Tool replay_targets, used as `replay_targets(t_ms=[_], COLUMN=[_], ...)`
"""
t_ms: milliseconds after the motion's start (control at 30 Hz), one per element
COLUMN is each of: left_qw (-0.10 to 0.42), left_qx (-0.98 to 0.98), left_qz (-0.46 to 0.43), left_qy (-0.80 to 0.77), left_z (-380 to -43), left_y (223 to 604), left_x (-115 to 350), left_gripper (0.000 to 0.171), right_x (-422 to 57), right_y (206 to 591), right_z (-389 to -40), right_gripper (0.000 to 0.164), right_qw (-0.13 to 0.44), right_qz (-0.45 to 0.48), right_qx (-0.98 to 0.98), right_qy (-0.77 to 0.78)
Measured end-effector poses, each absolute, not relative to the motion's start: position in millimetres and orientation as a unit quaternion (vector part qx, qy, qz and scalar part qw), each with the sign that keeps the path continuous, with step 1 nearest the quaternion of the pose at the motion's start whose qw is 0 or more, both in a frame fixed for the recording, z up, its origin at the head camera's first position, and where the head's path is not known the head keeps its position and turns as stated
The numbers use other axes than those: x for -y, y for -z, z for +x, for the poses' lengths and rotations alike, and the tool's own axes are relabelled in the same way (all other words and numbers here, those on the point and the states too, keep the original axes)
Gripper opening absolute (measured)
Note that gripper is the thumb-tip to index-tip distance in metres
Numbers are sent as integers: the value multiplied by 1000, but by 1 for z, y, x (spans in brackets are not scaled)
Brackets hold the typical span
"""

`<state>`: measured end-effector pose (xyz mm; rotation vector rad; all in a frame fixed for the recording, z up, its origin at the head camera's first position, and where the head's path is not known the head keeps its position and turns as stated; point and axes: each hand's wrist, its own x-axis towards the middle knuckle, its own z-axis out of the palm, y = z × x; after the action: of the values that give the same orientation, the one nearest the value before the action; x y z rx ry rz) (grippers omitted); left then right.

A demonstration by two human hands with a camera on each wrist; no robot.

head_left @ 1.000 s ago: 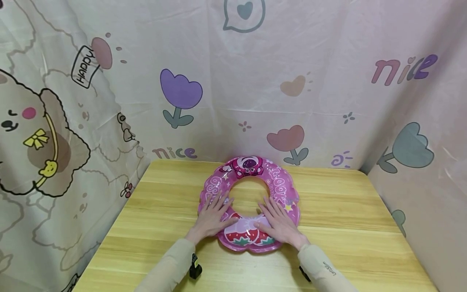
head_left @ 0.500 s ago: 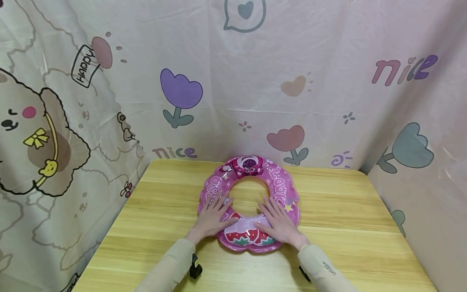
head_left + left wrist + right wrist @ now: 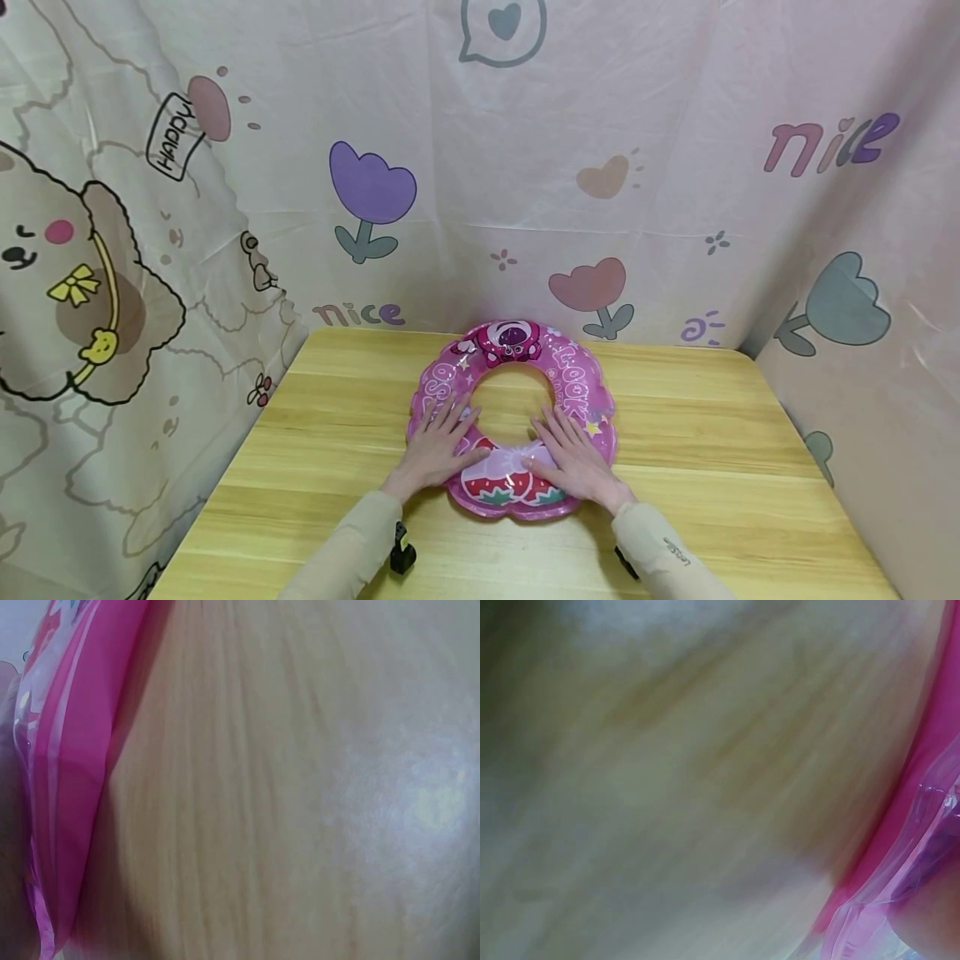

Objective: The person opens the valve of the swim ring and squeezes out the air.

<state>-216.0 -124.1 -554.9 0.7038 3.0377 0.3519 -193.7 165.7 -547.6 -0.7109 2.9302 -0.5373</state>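
A pink inflatable swim ring (image 3: pixel 512 504), puffed up and printed with a bear, lettering and strawberries, lies flat on the wooden table. My left hand (image 3: pixel 437 446) rests on its near left side, fingers spread and straight. On the near right side lies my right hand (image 3: pixel 573 458), also with straight, spread fingers. Both thumbs point inward over the strawberry print. In the left wrist view the ring's pink side (image 3: pixel 82 750) shows at the left edge, with part of the hand beside it. The right wrist view shows the ring's edge (image 3: pixel 900 832) at the right, somewhat blurred.
The light wooden table (image 3: pixel 712 517) stretches out around the ring. A printed cloth (image 3: pixel 480 167) hangs behind the table and along both sides. A small black device (image 3: pixel 402 550) sits under the left wrist; part of another shows beneath the right sleeve.
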Motion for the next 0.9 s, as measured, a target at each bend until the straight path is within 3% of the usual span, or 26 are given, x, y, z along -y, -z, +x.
replay_targets(t_ms=[367,600,900], left_qw=[-15,20,-92], left_qx=[-969,-972,-940], left_qz=[216,210,327], left_qy=[-123,-103,26], left_z=[-210,-193,-243], left_y=[555,536,511], left_x=[120,114,147], left_gripper=[83,84,80], right_x=[-170,-186,-205], right_y=[546,547,547], right_z=[-196,-198,-205], right_gripper=[80,78,77], right_qw=[23,3,-10], right_qz=[-247,-296,-359], right_qx=[-951,-946,-925], right_qy=[186,136,121])
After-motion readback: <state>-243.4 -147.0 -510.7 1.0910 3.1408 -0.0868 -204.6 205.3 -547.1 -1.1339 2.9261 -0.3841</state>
